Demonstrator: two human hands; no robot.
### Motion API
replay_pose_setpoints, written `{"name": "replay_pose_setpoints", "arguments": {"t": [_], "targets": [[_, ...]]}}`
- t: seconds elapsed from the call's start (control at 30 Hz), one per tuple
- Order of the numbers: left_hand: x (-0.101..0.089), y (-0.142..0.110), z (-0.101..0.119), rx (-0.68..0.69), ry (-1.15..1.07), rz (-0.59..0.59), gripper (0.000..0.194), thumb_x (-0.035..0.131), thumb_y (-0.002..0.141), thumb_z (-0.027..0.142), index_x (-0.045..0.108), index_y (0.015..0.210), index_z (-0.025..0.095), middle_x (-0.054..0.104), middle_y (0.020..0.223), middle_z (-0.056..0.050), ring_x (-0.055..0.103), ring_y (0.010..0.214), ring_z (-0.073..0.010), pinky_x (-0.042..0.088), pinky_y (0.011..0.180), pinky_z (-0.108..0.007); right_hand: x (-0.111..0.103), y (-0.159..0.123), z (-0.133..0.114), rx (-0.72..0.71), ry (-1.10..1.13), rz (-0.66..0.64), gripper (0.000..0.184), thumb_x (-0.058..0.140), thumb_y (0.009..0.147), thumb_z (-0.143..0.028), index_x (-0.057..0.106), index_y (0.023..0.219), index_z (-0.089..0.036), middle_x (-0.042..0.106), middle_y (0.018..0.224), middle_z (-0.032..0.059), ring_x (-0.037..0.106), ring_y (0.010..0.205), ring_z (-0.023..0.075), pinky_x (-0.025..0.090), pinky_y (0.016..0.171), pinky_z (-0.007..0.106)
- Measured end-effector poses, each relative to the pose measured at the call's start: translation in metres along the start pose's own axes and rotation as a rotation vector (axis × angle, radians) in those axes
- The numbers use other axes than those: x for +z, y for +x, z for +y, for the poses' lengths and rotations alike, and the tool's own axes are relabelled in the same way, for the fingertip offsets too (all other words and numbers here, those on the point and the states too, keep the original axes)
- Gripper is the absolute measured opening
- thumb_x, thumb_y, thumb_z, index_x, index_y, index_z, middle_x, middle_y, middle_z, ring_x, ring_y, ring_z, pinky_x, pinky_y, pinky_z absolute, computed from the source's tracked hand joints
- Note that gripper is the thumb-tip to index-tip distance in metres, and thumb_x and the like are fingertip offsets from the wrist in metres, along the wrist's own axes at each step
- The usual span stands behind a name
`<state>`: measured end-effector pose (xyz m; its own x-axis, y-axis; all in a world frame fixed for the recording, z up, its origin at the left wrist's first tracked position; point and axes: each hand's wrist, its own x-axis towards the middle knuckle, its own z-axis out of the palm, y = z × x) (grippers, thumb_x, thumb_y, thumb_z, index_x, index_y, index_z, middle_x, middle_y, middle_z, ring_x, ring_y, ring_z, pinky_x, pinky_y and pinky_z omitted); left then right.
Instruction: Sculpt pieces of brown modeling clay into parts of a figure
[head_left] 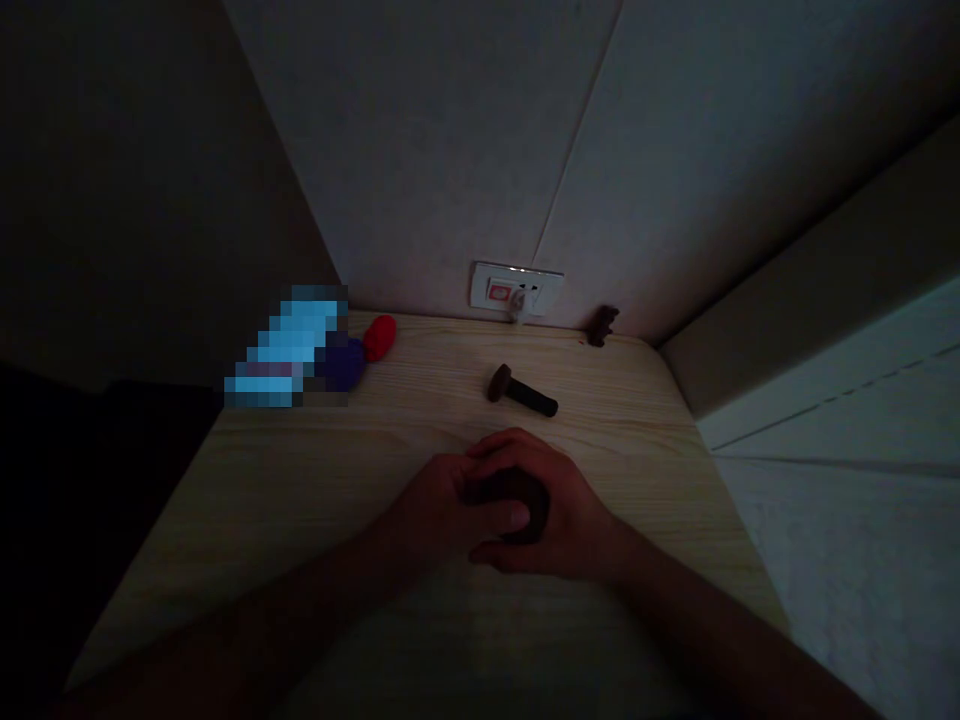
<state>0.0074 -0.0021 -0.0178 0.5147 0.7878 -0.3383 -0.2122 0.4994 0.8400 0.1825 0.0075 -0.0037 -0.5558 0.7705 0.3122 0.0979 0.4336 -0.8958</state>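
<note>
Both hands are closed around a dark brown rounded lump, held low over the wooden tabletop near its middle. My left hand grips it from the left, its thumb lying across the front of the lump. From the right, my right hand curls around it, fingers over the far side and thumb along the near side. Much of the lump is hidden by the fingers, and in the dim light its material is unclear. Just beyond the hands lies a small hammer-shaped piece with a brown head and a black handle.
On the wooden tabletop, a red lump and a dark blue lump lie at the back left, beside a pixelated bright object. A small dark brown figure is at the back right. A wall socket holds a plug.
</note>
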Motion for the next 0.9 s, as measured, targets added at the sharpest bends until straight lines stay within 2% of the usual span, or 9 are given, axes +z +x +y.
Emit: {"name": "replay_pose_setpoints", "arguments": {"t": [0.07,0.17,0.33,0.43,0.57,0.7,0.8,0.9], "targets": [[0.0012,0.0005,-0.0005,-0.020,-0.035,-0.001,0.024,0.088,0.063,0.028,0.075,0.078,0.014,0.072,0.072,0.000,0.063,0.064,-0.0124,0.045,0.061,-0.022,0.0019,-0.0021,0.0025,0.011,-0.017,0.058,0.056,0.092,0.064,-0.027,0.064,0.113,-0.026,0.067,0.117,0.0066,0.067,0.105,0.0235,0.054,0.093,0.039],[0.0023,0.0004,-0.0006,-0.024,-0.041,0.070,0.030,0.089,0.063,0.028,0.076,0.086,0.015,0.074,0.077,-0.001,0.064,0.066,-0.0128,0.046,0.063,-0.023,0.0013,-0.0038,0.0045,0.026,-0.036,0.090,0.059,0.093,0.064,-0.030,0.064,0.114,-0.026,0.067,0.114,0.0060,0.067,0.103,0.0232,0.054,0.092,0.038],[0.0001,0.0002,0.0007,0.024,0.008,0.057,0.027,0.087,0.064,0.029,0.075,0.082,0.014,0.073,0.075,-0.001,0.064,0.067,-0.0146,0.048,0.067,-0.026,-0.0050,-0.0023,0.0029,0.022,0.004,0.010,0.079,0.095,0.060,-0.037,0.059,0.130,-0.027,0.063,0.122,0.0075,0.064,0.112,0.0256,0.054,0.097,0.041],[-0.0016,0.0005,0.0003,0.027,0.082,0.052,0.026,0.087,0.062,0.030,0.074,0.078,0.014,0.070,0.070,0.000,0.061,0.064,-0.0138,0.044,0.063,-0.025,-0.0045,-0.0019,0.0029,0.018,0.008,-0.010,0.067,0.094,0.062,-0.034,0.064,0.121,-0.027,0.065,0.120,0.0074,0.065,0.111,0.0253,0.054,0.096,0.041],[0.0009,-0.0002,0.0014,0.004,0.055,0.050,0.026,0.086,0.063,0.032,0.072,0.075,0.014,0.068,0.067,0.001,0.058,0.061,-0.0122,0.041,0.059,-0.023,0.0006,-0.0047,0.0057,0.039,0.015,0.077,0.056,0.089,0.066,-0.030,0.062,0.115,-0.026,0.065,0.117,0.0067,0.067,0.104,0.0238,0.056,0.091,0.039],[0.0052,-0.0017,0.0048,-0.003,0.112,0.089,0.023,0.082,0.068,0.034,0.071,0.074,0.014,0.066,0.064,0.001,0.055,0.057,-0.0107,0.038,0.055,-0.022,0.0007,-0.0069,0.0076,0.068,-0.006,0.136,0.059,0.089,0.066,-0.031,0.059,0.117,-0.027,0.063,0.119,0.0067,0.066,0.106,0.0239,0.056,0.090,0.037],[0.0060,-0.0028,0.0063,0.017,0.208,0.123,0.021,0.079,0.068,0.032,0.070,0.072,0.014,0.062,0.061,0.002,0.052,0.054,-0.0104,0.035,0.052,-0.022,-0.0033,-0.0054,0.0070,0.070,0.028,0.076,0.068,0.093,0.062,-0.036,0.060,0.120,-0.027,0.061,0.124,0.0074,0.065,0.110,0.0251,0.056,0.092,0.038],[0.0054,-0.0030,0.0065,0.029,0.253,0.137,0.022,0.080,0.066,0.033,0.069,0.069,0.014,0.061,0.059,0.003,0.052,0.054,-0.0108,0.035,0.052,-0.022,-0.0060,-0.0032,0.0057,0.039,0.005,0.029,0.066,0.093,0.062,-0.036,0.063,0.121,-0.027,0.064,0.122,0.0075,0.065,0.110,0.0254,0.055,0.095,0.040]]}}
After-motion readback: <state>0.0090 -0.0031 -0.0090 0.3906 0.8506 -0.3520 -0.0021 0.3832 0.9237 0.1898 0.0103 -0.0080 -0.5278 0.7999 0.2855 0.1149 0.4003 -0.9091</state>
